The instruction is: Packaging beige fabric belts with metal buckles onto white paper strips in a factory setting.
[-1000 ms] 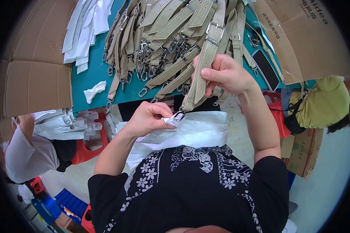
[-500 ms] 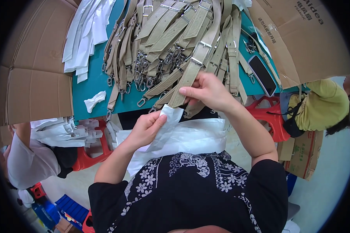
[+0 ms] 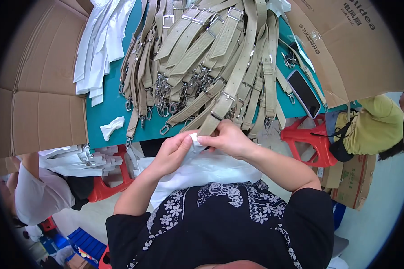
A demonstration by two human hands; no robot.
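Note:
My left hand (image 3: 174,152) is closed on a white paper sleeve (image 3: 191,151), its thumb pressing near the sleeve's upper end. Close beside it, my right hand (image 3: 229,140) grips the lower end of a beige strap (image 3: 221,107) with a silver buckle. The strap's tip meets the mouth of the sleeve between my hands; how far it reaches inside is hidden by my fingers. From there the strap runs up into a big heap of similar straps (image 3: 211,49) with metal buckles and snap hooks. More white sleeves (image 3: 229,168) lie across my lap.
Long white sleeves (image 3: 104,40) and a crumpled white piece (image 3: 111,127) lie on the green table (image 3: 107,107). Cardboard boxes (image 3: 49,80) flank it. A phone (image 3: 303,93) and keys (image 3: 288,59) rest at the right. Co-workers sit on both sides near red stools (image 3: 307,141).
My right hand has slid down the strap toward my left hand. The strap and its buckle have come lower, and the sleeve's mouth now sits between my two hands.

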